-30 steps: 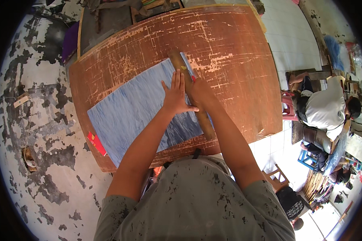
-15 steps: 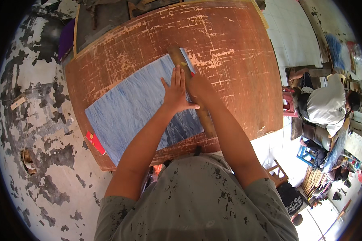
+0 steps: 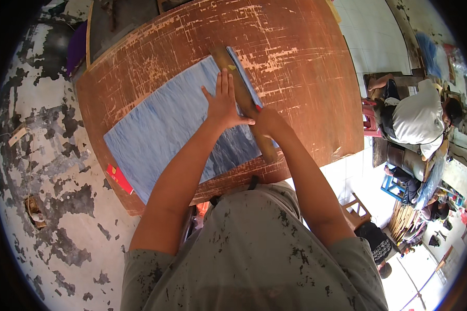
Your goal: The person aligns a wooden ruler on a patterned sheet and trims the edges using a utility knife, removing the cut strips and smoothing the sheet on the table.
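Observation:
A blue streaked sheet (image 3: pixel 161 122) lies on the worn brown tabletop. Across its right part rests a long, flat wooden strip (image 3: pixel 265 146), slanting toward me. My left hand (image 3: pixel 223 106) lies flat, thumb spread, with its fingertips and thumb on the wooden strip and its palm over the sheet. Close against the strip's right edge, my right hand (image 3: pixel 270 123) is closed around a small red-ended tool (image 3: pixel 258 108); most of it is hidden in the fist. A narrow blue band (image 3: pixel 242 74) of the sheet shows to the right of the wooden strip.
The scratched brown table (image 3: pixel 316 93) stretches beyond the sheet. A red packet (image 3: pixel 120 179) sits at its left edge, by a peeling wall (image 3: pixel 62 171). At the right, a person in a white shirt (image 3: pixel 417 114) sits near a red stool (image 3: pixel 369 118) and a blue stool (image 3: pixel 392 187).
My right hand has slid toward me along the wooden strip, uncovering more of the blue band behind it. My left hand stays pressed in place. The whole view has shifted slightly.

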Demonstrator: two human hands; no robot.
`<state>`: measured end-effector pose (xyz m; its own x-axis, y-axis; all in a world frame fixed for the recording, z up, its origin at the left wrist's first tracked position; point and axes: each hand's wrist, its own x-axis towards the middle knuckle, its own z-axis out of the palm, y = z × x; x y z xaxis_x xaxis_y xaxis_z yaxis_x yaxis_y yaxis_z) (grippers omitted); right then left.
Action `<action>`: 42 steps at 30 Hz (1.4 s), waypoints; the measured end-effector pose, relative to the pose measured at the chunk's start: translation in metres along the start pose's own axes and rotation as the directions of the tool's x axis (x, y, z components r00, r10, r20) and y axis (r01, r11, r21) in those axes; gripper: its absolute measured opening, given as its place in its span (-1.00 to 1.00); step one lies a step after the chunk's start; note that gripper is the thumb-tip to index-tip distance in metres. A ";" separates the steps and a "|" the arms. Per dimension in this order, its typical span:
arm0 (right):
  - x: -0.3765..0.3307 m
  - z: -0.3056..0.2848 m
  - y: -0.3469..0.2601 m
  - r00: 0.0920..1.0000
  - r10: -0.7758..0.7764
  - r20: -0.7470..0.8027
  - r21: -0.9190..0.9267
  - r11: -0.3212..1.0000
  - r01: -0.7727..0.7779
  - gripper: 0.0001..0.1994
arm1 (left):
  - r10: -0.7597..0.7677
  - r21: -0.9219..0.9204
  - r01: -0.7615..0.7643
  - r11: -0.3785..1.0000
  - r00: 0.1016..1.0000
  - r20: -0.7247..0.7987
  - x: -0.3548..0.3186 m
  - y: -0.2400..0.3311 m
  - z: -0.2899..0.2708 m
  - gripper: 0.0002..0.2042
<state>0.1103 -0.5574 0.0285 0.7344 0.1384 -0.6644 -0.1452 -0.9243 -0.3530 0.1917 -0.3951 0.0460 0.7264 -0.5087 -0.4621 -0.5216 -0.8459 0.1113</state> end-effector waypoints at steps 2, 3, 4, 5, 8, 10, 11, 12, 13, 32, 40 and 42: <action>-0.013 0.004 -0.002 0.993 0.113 0.022 0.066 0.991 -0.114 -0.54 | -0.002 0.011 0.001 1.000 1.000 0.013 0.001 0.001 -0.002 0.67; -0.020 0.003 -0.005 0.975 0.217 0.046 0.130 0.967 -0.221 -0.51 | -0.008 0.025 0.007 1.000 1.000 0.022 0.002 0.000 -0.004 0.67; -0.028 0.007 -0.007 0.976 0.216 0.040 0.130 0.967 -0.219 -0.51 | -0.007 0.028 0.007 1.000 1.000 0.016 -0.001 0.000 -0.005 0.67; -0.037 0.011 -0.010 0.969 0.245 -0.016 0.201 0.950 -0.237 -0.47 | -0.013 0.027 0.012 1.000 0.999 0.041 -0.002 0.000 -0.004 0.67; -0.059 -0.003 -0.014 0.958 0.280 -0.063 0.352 0.905 -0.241 -0.49 | -0.009 0.021 0.008 1.000 0.999 0.037 -0.002 -0.002 -0.002 0.67; -0.065 -0.022 -0.005 0.958 0.282 -0.059 0.429 0.873 -0.230 -0.54 | -0.001 -0.024 0.001 1.000 1.000 0.007 -0.002 -0.004 0.002 0.67; -0.070 -0.029 0.011 0.958 0.285 -0.025 0.479 0.845 -0.239 -0.54 | 0.004 -0.020 -0.004 1.000 1.000 0.001 0.000 -0.002 0.001 0.67; -0.074 -0.033 0.018 0.959 0.281 0.016 0.526 0.814 -0.247 -0.54 | 0.016 -0.026 -0.016 1.000 1.000 -0.011 -0.002 -0.002 0.002 0.68; -0.076 -0.035 0.021 0.960 0.278 0.016 0.528 0.813 -0.244 -0.54 | 0.027 -0.032 -0.028 0.999 0.999 -0.023 -0.004 -0.002 0.003 0.68; -0.063 0.039 0.052 0.836 0.236 -0.495 0.455 0.890 0.018 -0.40 | 0.023 -0.039 -0.024 0.999 0.999 -0.046 -0.002 -0.003 0.012 0.68; -0.075 0.021 0.066 0.871 0.173 -0.460 0.435 0.899 0.051 -0.41 | 0.026 -0.054 -0.028 0.998 0.999 -0.025 -0.001 -0.007 0.013 0.67; -0.080 0.010 0.063 0.895 0.161 -0.415 0.426 0.904 0.035 -0.47 | 0.028 -0.044 -0.029 0.999 0.999 -0.021 -0.001 -0.006 0.013 0.66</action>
<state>0.0357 -0.6231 0.0523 0.9093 -0.1728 -0.3785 -0.3884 -0.6790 -0.6230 0.1886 -0.3873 0.0337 0.7206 -0.5358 -0.4401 -0.5225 -0.8369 0.1634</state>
